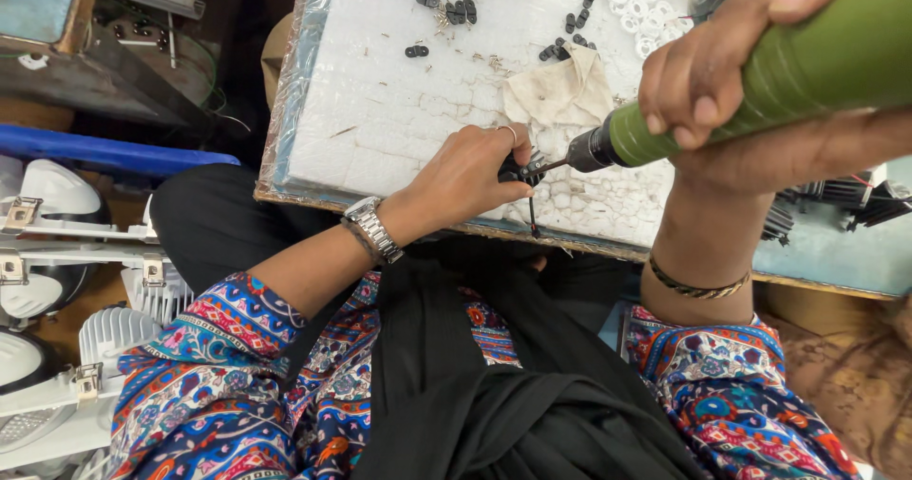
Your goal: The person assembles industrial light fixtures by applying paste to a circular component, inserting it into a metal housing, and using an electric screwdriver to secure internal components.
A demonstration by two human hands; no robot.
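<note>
Two hands work at the foam board [380, 110]. The left hand [470, 171] pinches a small black part [518, 169] at its fingertips. The right hand [708, 72] is wrapped around a green driver [807, 72], whose tip touches the part.

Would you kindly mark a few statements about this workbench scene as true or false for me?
1. The right hand holds a green power screwdriver. True.
2. The left hand lies flat and empty on the board. False: it pinches a small black part at the tool's tip.
3. A watch is on the left wrist. True.
4. The white foam board carries only red parts. False: small black pieces and white rings lie on it.
5. A crumpled cloth lies on the board beyond the left hand. True.
6. The right wrist is bare. False: it wears a thin bracelet.
</note>
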